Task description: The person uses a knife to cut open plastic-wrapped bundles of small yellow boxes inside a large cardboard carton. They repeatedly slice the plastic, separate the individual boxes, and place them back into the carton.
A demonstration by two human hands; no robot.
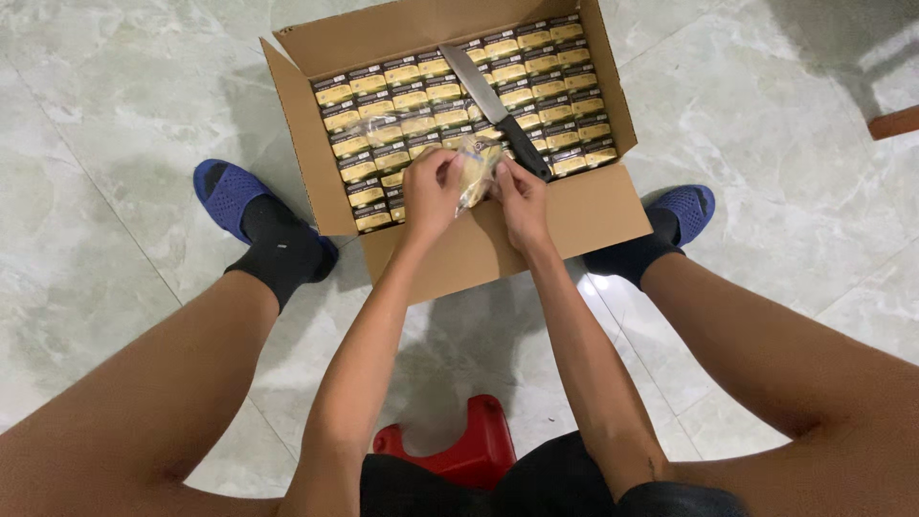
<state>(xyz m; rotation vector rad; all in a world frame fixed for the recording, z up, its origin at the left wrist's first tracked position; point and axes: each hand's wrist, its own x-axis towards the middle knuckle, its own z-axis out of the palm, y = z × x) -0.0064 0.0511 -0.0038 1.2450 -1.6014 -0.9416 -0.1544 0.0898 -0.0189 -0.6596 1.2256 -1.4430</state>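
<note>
Holding one crinkled clear plastic packet (478, 170), yellowish inside, were left hand (432, 190) and right hand (522, 197), both pinching it. One black-handled steel knife (493, 107) lay across one open brown cardboard box (498, 244).

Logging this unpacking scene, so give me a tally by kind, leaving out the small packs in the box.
Cardboard box: 1
Knife: 1
Clear wrapped pack in both hands: 1
Blue slippers: 2
Red stool: 1
Total: 6
</note>
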